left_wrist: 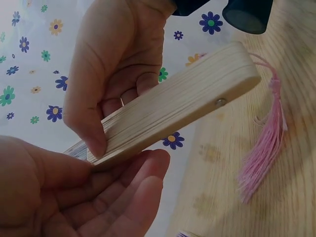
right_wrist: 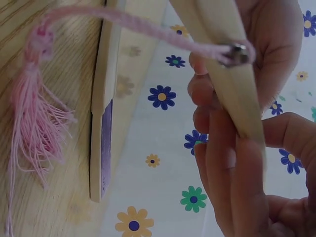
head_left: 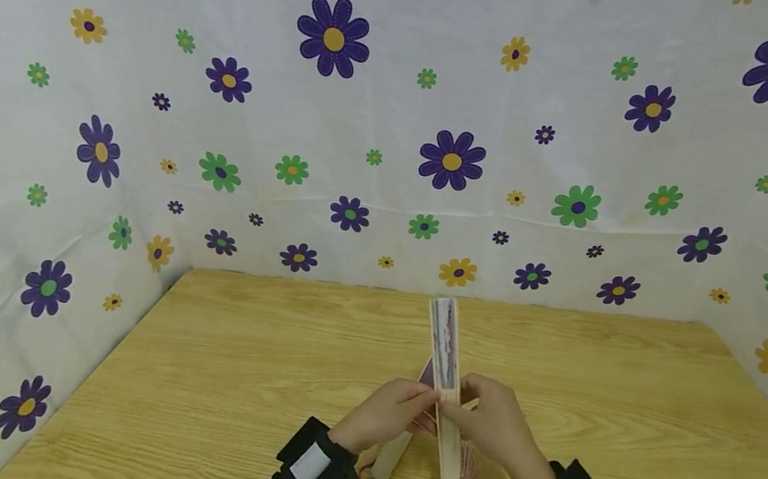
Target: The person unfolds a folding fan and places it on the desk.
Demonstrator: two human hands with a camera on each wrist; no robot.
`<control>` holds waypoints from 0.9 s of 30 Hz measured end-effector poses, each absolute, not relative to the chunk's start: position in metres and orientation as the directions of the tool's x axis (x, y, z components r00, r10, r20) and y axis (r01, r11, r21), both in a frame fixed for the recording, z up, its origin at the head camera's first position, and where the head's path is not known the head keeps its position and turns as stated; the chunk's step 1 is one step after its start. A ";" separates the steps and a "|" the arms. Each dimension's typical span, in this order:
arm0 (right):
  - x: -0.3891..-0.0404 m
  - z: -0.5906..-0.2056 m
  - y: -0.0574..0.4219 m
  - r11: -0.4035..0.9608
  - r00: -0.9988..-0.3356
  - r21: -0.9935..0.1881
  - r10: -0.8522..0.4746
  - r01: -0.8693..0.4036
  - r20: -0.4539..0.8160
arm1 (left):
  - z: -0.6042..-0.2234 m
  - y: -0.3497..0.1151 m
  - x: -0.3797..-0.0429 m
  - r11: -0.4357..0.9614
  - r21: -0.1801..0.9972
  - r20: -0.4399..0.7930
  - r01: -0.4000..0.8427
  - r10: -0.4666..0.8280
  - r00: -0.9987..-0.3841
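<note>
Black wrist cuffs (head_left: 303, 438) nearest; beyond, left hand (head_left: 390, 412) and right hand (head_left: 501, 426) both pinch folded fan (head_left: 447, 367) above table (head_left: 219, 373), toward near edge; second fan (head_left: 390, 458) below. I'd keep pinch light, ribs (left_wrist: 173, 94) squared, tassel (left_wrist: 264, 153) hanging free.

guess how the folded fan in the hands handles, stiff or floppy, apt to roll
The folded fan probably feels stiff, as its thin wooden ribs lie stacked together. It seems unlikely to roll, given its flat-looking sides, though the ribs might splay around the metal pin if released. The pink tassel should swing loosely, being a bundle of fine threads.
</note>
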State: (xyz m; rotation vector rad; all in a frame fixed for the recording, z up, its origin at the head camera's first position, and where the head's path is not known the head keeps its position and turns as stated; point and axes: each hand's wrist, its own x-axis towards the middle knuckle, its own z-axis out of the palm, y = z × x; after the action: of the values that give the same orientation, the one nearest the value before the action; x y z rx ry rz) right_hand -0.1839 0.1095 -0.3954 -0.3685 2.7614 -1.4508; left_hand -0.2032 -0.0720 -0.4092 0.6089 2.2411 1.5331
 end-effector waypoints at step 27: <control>-0.185 -0.393 0.114 0.684 -0.976 -0.700 -0.095 -0.206 0.195 | -0.404 -0.072 -0.204 0.413 0.888 -0.030 0.202 0.489 -0.872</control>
State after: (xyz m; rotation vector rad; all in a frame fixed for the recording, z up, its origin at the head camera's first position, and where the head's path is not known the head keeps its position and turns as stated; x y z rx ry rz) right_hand -0.1846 0.1144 -0.3929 -0.2710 3.0124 -1.2807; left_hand -0.2045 -0.0724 -0.4044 0.6011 2.3876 1.4415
